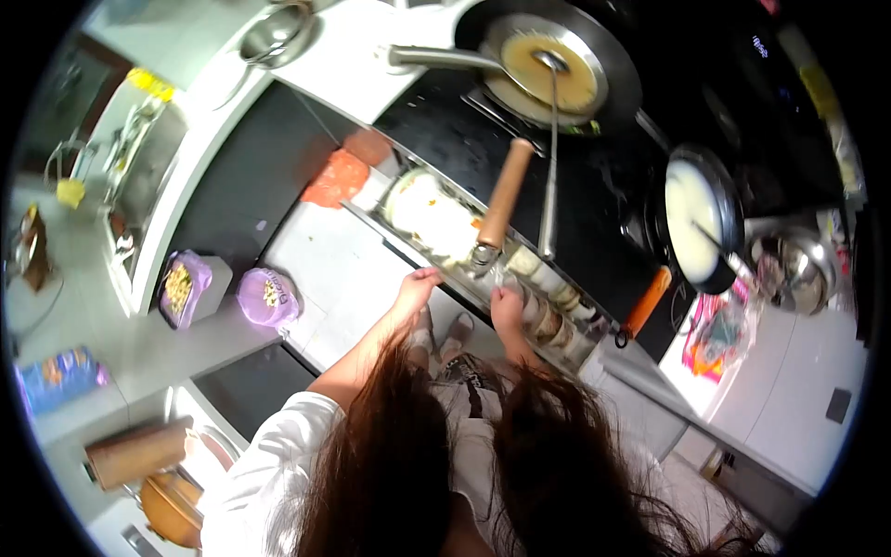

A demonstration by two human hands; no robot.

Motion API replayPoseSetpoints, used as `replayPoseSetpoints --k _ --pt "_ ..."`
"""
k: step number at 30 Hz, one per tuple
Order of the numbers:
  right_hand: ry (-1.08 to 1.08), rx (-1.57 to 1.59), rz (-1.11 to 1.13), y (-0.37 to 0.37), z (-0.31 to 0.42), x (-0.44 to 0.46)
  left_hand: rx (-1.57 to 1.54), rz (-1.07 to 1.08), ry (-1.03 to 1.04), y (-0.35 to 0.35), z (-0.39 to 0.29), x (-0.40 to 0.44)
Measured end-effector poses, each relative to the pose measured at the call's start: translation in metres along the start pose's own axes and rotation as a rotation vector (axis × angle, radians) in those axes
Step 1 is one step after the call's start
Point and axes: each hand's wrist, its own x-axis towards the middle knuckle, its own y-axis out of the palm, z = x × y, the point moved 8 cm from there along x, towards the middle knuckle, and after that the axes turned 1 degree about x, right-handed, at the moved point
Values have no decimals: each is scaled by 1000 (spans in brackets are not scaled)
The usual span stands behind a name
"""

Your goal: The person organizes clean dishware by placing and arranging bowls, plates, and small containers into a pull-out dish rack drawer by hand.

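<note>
My left hand [416, 290] is at the front edge of a pulled-out drawer [371, 223], fingers pinched together; whatever is between them is too small to make out. My right hand [508, 308] is closed at the same edge, with something clear and shiny just above its fingers that I cannot identify. Inside the drawer are a container with white contents [432, 218] and several seasoning jars [549, 325]. Above my hands, a utensil with a wooden handle [506, 195] juts over the drawer from the black stovetop [445, 116].
A pan of brown liquid [534, 70] holds a long-handled ladle [554, 167]. Right of it stand a pot of white liquid [694, 218], a metal bowl [794, 269] and an orange-handled tool [647, 302]. Purple-lined bins [267, 297] are at left; a red-orange mat [336, 179] lies beyond the drawer.
</note>
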Motion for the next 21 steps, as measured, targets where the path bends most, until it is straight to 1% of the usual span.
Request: replayPoseSetpoints --k 2,3,4,6,7,8,12,13,16,19,21 --pt "-5 94 106 -8 48 -3 -67 -45 110 -18 -26 -13" --pt "-82 412 23 3 60 1 -47 -69 107 -33 -29 -14" --pt "-103 526 26 18 70 8 -78 -91 160 -48 -34 -18" --pt "-7 809 259 26 122 6 -137 -160 228 -81 -39 -26" --pt "41 828 331 24 148 2 -96 -181 240 -100 -38 -32" --pt "40 865 371 23 170 0 -144 -218 233 -120 -39 -43" --pt "-18 923 518 21 233 -7 -323 -330 183 -186 -23 -93" --pt "-29 875 551 21 242 -8 -363 -362 169 -200 -15 -105" --pt "-41 827 640 20 261 -14 -548 -476 223 -230 8 -134" --pt "-60 756 697 17 269 -18 -685 -612 237 -242 38 -159" --pt "-78 717 737 16 269 -23 -714 -678 240 -244 56 -173"
